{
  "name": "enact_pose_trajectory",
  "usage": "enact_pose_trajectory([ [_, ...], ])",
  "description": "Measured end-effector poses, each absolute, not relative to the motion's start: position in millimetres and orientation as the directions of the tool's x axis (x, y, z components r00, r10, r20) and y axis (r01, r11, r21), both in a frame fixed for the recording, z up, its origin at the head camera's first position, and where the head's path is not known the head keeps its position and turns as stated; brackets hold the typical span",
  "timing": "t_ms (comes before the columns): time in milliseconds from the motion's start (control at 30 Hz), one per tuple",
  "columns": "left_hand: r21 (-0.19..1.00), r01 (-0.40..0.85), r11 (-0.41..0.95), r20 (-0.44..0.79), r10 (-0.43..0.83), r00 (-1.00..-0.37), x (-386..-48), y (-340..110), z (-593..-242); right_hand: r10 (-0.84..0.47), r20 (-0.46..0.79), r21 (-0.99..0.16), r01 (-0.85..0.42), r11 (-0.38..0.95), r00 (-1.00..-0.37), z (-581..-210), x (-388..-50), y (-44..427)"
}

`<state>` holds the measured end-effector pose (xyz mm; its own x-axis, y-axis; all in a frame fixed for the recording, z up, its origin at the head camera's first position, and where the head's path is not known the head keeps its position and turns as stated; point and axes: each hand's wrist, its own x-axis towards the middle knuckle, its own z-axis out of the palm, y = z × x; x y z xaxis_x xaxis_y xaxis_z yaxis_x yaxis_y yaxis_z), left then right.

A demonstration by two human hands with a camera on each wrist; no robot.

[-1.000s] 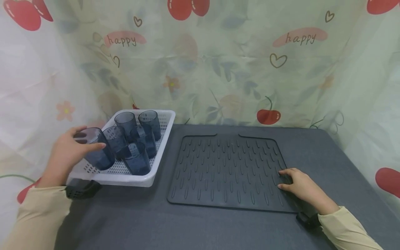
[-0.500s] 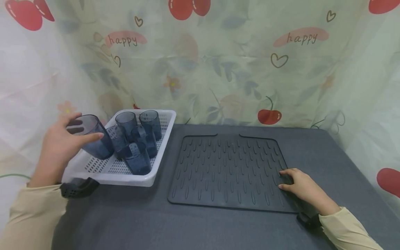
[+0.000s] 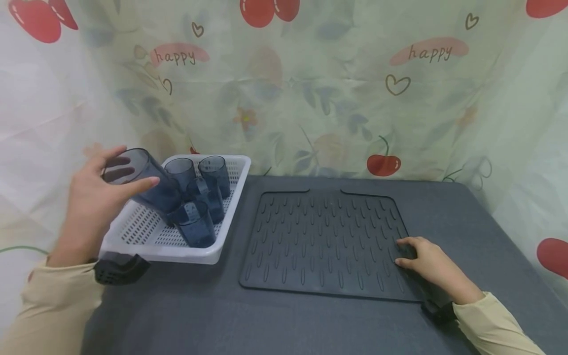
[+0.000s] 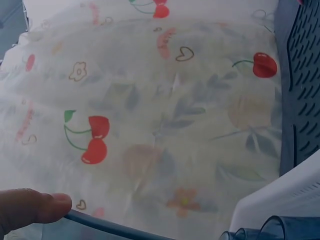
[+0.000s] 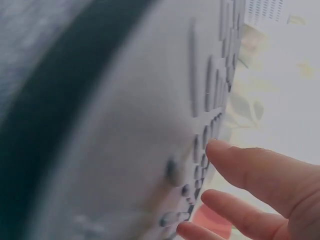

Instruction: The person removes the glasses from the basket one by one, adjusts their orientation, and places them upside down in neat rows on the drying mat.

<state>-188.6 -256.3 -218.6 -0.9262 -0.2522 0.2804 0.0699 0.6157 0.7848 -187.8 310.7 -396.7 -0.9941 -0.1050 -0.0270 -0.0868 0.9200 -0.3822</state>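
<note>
A tinted glass [image 3: 160,198], tilted, hangs over a white basket [image 3: 177,255], the left hand [image 3: 95,192] keeping thumb and fingers in a grip around it. Carried low, its base could topple the other glasses [image 3: 197,229] inside the basket. Well right of the basket, the right hand [image 3: 430,264], its grip loosely parted, rests at a dark mat [image 3: 324,246] on the table [image 3: 266,325].

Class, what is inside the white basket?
At least four blue tumblers stand inside the white basket. The tumbler held by the left hand covers part of the interior; what stands there is unclear.
</note>
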Motion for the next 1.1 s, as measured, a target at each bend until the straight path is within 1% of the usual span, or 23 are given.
enact_pose_trajectory([
  [133, 0.81, 0.124, 0.574, 0.304, -0.229, -0.925, -187.0, -247.1, -220.2, -0.082, -0.039, -0.38, -0.061, 0.923, -0.996, -388.5, -188.8, 306.4],
  [267, 0.809, 0.158, 0.566, 0.327, -0.209, -0.922, -183.7, -236.6, -222.0, -0.075, -0.034, -0.39, -0.056, 0.919, -0.997, -380.1, -189.2, 301.3],
  [367, 0.805, 0.179, 0.566, 0.341, -0.194, -0.92, -181.9, -229.0, -224.1, -0.077, -0.016, -0.413, -0.064, 0.908, -0.997, -375.5, -188.4, 297.1],
  [500, 0.824, 0.2, 0.53, 0.337, -0.175, -0.925, -181.9, -220.3, -228.7, -0.073, 0.006, -0.444, -0.068, 0.894, -0.997, -369.9, -186.7, 290.5],
  [733, 0.827, 0.238, 0.509, 0.364, -0.162, -0.917, -183.9, -204.8, -236.5, -0.07, 0.087, -0.477, -0.103, 0.873, -0.994, -361.3, -185.7, 280.2],
  [833, 0.843, 0.266, 0.468, 0.373, -0.152, -0.915, -184.0, -198.0, -239.5, -0.076, 0.111, -0.494, -0.122, 0.861, -0.991, -358.1, -184.7, 276.3],
  [1000, 0.876, 0.283, 0.39, 0.347, -0.104, -0.932, -181.9, -189.2, -243.7, -0.095, 0.146, -0.53, -0.159, 0.833, -0.985, -352.6, -182.5, 270.5],
  [1100, 0.886, 0.304, 0.351, 0.351, -0.08, -0.933, -181.8, -183.5, -246.1, -0.108, 0.163, -0.546, -0.18, 0.818, -0.981, -349.8, -181.4, 266.7],
])
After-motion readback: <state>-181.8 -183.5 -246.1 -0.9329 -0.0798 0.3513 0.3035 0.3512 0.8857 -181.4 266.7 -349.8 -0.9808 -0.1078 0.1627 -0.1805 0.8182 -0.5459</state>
